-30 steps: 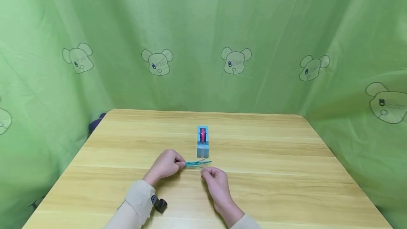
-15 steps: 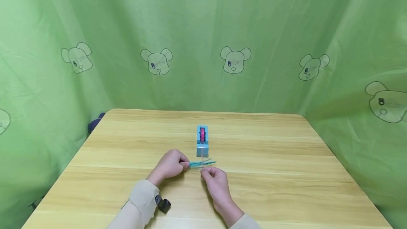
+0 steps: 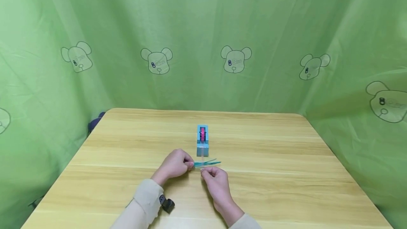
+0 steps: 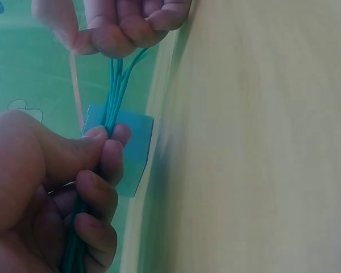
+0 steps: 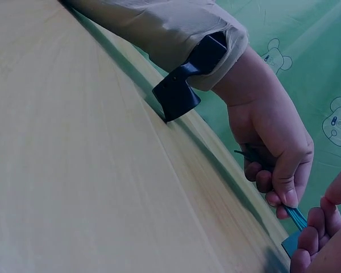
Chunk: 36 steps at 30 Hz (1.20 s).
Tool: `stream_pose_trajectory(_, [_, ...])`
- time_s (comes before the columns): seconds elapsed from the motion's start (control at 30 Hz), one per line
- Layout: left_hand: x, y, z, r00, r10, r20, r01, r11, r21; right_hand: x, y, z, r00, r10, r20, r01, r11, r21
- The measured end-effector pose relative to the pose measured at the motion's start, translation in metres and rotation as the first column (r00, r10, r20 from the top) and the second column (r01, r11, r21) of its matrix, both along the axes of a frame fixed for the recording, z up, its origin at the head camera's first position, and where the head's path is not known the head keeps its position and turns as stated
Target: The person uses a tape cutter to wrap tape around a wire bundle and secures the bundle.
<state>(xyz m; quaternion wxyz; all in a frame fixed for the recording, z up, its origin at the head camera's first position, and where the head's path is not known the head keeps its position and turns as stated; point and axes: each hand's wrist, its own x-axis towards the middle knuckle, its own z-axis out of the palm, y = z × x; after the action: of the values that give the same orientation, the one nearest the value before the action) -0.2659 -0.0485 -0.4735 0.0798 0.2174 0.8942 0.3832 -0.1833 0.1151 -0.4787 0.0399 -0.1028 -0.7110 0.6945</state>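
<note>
My left hand (image 3: 175, 164) grips a bundle of thin teal wire-like strands (image 4: 115, 94), their free ends fanning out to the right. From a blue tape dispenser (image 3: 202, 151) with a pink roll (image 3: 202, 134), a narrow clear strip of tape (image 4: 76, 88) runs toward me. Thumb and forefinger of my right hand (image 3: 217, 185) pinch the strip's end. In the head view the strands overlap the stretched tape, just in front of the dispenser. The other end of the bundle pokes out behind my left palm in the right wrist view.
Under both hands is a wooden table (image 3: 270, 151). A black wrist camera (image 3: 167, 205) sticks out from the left sleeve (image 3: 147, 195). Green curtains (image 3: 197, 91) with bear-head drawings surround the table, and a dark purple object (image 3: 94, 124) shows beyond its left edge.
My left hand has moved to the right with the strands, bringing them farther across the tape strip. The right hand stays in place, pinching the tape.
</note>
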Motion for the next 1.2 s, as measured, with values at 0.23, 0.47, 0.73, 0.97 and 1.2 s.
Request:
stream_pose_trajectory(0.23, [0.002, 0.003, 0.003, 1.000, -0.007, 0.011, 0.007, 1.000, 0.020, -0.001, -0.001, 0.000, 1.000, 0.003, 0.002, -0.003, 1.000, 0.009])
stream_pose_trajectory(0.47, [0.001, 0.007, 0.004, 1.000, -0.027, 0.015, 0.026, 0.999, 0.039, -0.001, 0.001, 0.001, 1.000, -0.002, 0.001, 0.002, 1.000, 0.023])
stream_pose_trajectory(0.73, [0.002, 0.012, 0.004, 0.999, -0.035, 0.019, 0.034, 0.998, 0.055, 0.001, 0.002, 0.003, 1.000, -0.009, -0.004, 0.009, 1.000, 0.019])
stream_pose_trajectory(0.97, [0.002, 0.013, 0.007, 0.999, -0.048, 0.010, 0.047, 0.996, 0.072, 0.001, 0.001, 0.005, 1.000, -0.016, 0.001, 0.016, 1.000, -0.005])
stream_pose_trajectory(1.2, [0.001, 0.014, 0.011, 0.998, -0.061, 0.002, 0.060, 0.997, 0.051, 0.002, 0.001, 0.003, 1.000, -0.020, 0.007, 0.020, 1.000, -0.008])
